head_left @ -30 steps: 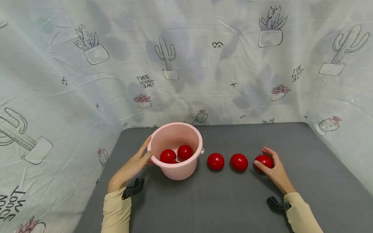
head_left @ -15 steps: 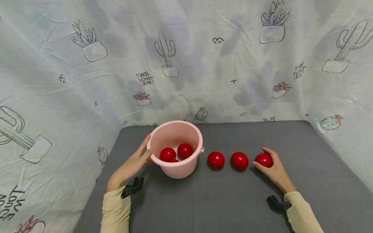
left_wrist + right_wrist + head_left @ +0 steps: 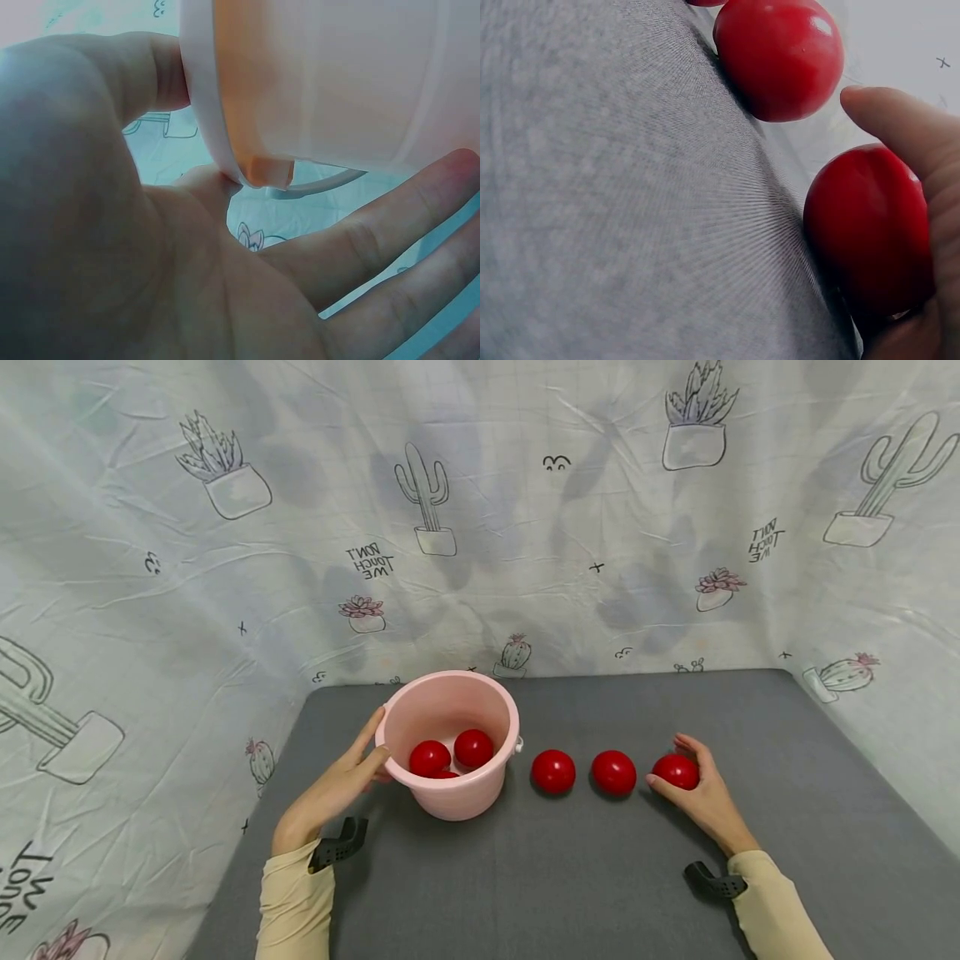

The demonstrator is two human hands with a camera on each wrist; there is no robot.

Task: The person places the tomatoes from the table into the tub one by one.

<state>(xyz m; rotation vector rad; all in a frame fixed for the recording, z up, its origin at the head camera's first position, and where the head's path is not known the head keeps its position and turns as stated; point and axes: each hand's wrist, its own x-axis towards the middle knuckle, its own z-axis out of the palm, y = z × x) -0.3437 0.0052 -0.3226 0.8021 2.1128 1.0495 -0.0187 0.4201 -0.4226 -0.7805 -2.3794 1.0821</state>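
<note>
A pink bucket (image 3: pixel 461 797) stands on the grey table, its mouth tipped toward the head camera. My left hand (image 3: pixel 337 789) holds its left rim, with the thumb at the edge and other fingers spread along the outer wall in the left wrist view. Inside the bucket lie red balls, one (image 3: pixel 430 758) on the left, another (image 3: pixel 474 748) on the right, and a third partly hidden by the rim. My right hand (image 3: pixel 705 797) is loosely around a red ball (image 3: pixel 870 232) on the table. Its thumb (image 3: pixel 892 120) extends past the ball in the right wrist view.
Between the bucket and my right hand, two more red balls sit in a row, one (image 3: pixel 553 772) nearer the bucket and one (image 3: pixel 614 772) nearer the hand. A cactus-print curtain (image 3: pixel 495 527) rises behind the grey table (image 3: pixel 540 877) and along its sides.
My right thumb has eased away from the front of the ball, and the hand sits slightly looser around it. The left hand stays at the bucket. The head view has shifted a little.
</note>
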